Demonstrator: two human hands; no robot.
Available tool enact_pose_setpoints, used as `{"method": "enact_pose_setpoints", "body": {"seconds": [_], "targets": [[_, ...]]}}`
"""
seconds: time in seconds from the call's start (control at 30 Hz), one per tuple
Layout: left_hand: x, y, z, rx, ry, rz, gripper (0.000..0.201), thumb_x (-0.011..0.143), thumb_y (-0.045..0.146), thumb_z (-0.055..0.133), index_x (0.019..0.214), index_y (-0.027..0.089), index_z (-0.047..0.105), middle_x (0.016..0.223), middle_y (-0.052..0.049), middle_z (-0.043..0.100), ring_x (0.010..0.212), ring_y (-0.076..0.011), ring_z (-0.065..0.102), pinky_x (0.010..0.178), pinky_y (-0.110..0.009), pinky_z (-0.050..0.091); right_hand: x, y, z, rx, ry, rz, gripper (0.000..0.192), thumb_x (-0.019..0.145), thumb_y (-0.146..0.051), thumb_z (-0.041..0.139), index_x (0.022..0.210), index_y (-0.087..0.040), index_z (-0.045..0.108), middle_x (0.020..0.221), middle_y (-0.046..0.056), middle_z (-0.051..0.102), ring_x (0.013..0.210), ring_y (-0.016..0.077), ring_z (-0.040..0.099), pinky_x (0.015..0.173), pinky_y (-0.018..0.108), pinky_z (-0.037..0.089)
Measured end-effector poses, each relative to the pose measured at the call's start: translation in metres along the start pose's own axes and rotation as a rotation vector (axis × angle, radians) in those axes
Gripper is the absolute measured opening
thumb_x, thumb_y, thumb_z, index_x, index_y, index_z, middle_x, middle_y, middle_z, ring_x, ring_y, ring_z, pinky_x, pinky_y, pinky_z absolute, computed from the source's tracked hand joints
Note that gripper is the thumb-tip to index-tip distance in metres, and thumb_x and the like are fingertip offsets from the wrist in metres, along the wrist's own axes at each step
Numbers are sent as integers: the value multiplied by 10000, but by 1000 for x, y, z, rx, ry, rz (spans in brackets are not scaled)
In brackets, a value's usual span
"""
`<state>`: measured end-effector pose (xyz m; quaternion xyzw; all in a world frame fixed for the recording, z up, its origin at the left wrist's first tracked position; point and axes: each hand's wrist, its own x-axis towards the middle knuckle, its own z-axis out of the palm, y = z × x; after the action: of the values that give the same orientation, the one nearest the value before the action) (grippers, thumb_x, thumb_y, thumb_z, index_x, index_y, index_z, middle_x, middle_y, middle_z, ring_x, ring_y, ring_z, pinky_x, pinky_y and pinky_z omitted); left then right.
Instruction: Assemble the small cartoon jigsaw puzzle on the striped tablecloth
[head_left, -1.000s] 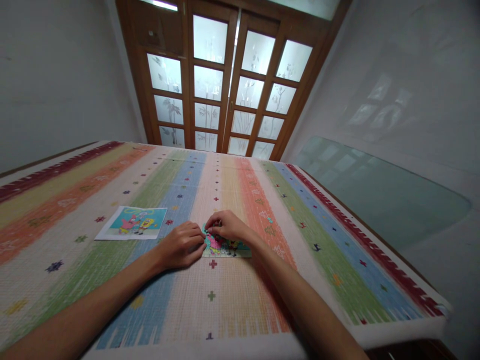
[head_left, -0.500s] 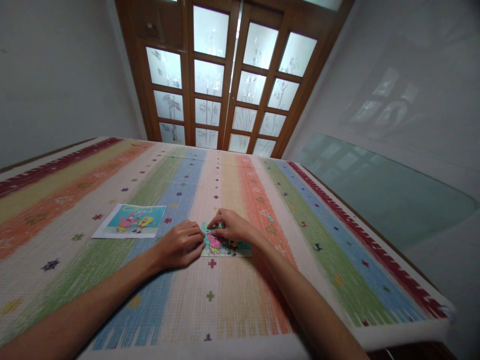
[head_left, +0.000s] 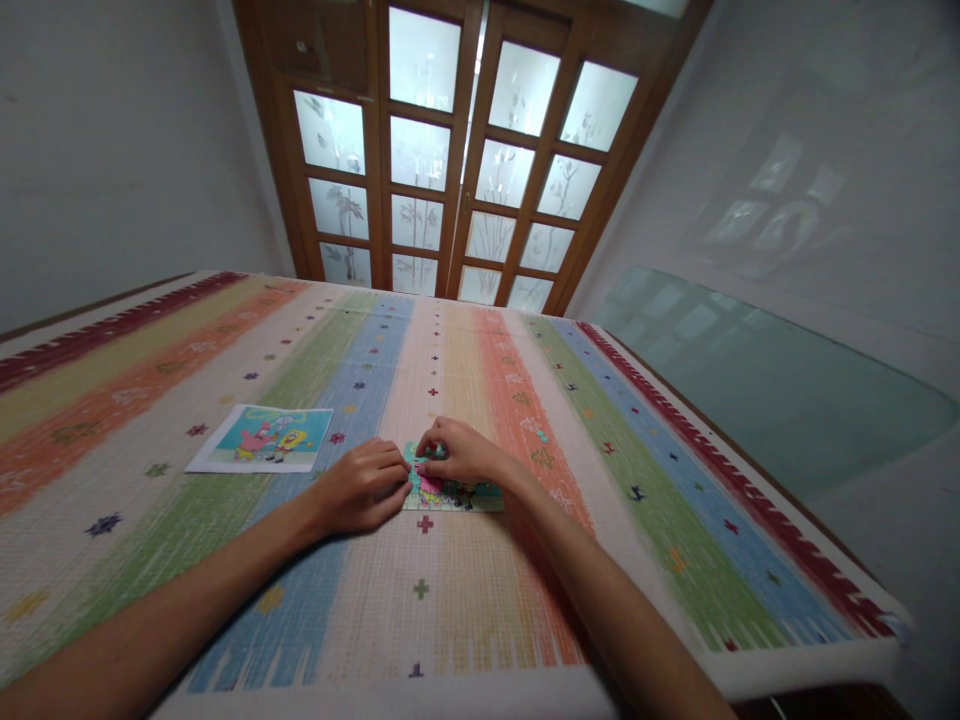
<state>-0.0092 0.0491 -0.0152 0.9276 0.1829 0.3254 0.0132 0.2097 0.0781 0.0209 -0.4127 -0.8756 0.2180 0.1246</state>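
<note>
Lying flat under both hands, the small cartoon puzzle (head_left: 457, 493) shows pink and teal; each grip pinches its edge.

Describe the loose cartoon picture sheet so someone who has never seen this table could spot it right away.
On the striped cloth covering the table, look beyond the left hand, toward the left side. The picture sheet lies flat there, apart from both hands. Unlike the small puzzle under the fingers, it is whole, white-bordered and untouched.
</note>
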Motion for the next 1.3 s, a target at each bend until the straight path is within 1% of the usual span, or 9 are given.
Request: {"method": "enact_pose_setpoints", "body": {"seconds": [0.13,0.2,0.37,0.53,0.73,0.83,1.03,1.17,1.3], "targets": [[-1,-1,0,6,-3,0,213,978,151,516,843,167,680,793,-72,694,749,-207,620,741,-358,502,-1,-2,-1,7,-49,2,179,791,-119,778,964,-165,790,875,35,643,815,171,576,753,265,434],[0,0,0,9,-9,-5,219,976,155,515,840,168,685,790,-72,695,750,-206,622,749,-363,510,-4,-1,-2,9,-50,-2,214,770,-77,755,954,-181,788,888,32,643,807,168,575,741,259,435],[0,1,-1,-1,-12,-16,231,978,161,509,833,163,688,785,-74,694,758,-202,623,753,-364,520,-9,4,-3,18,7,3,264,772,-61,732,1014,-163,750,921,30,625,803,157,548,772,264,435],[0,0,-1,-2,-10,-8,216,982,162,515,844,170,681,802,-74,699,761,-209,621,753,-366,513,-12,8,-2,15,50,25,198,781,-17,709,923,-150,744,895,21,597,848,157,561,809,264,422],[1,0,-1,4,-8,-5,215,986,163,511,840,171,668,805,-70,691,756,-207,618,744,-356,503,-14,8,1,5,98,63,35,845,-131,756,879,-136,755,854,27,603,825,166,576,785,274,410],[1,0,0,1,-4,5,213,982,155,511,836,168,665,799,-69,686,747,-207,611,731,-352,497,-13,6,3,2,100,67,12,857,-150,763,864,-140,761,849,31,615,817,164,579,777,273,409],[0,-1,1,5,-6,9,211,982,150,508,848,164,670,801,-72,684,753,-207,612,742,-352,496,-12,2,8,-40,101,102,62,878,-177,755,928,-145,775,878,43,641,817,159,586,761,263,408],[0,0,0,14,-2,11,226,986,152,499,838,163,669,800,-70,682,737,-200,604,735,-345,492,-12,0,6,-92,100,152,73,892,-202,745,935,-156,781,905,49,652,828,160,593,754,261,402],[1,1,-1,13,-1,6,219,979,145,507,833,164,669,794,-67,677,738,-199,607,736,-340,493,-13,0,5,-110,75,159,82,895,-197,737,950,-167,789,915,49,662,837,158,598,754,256,403]]}}
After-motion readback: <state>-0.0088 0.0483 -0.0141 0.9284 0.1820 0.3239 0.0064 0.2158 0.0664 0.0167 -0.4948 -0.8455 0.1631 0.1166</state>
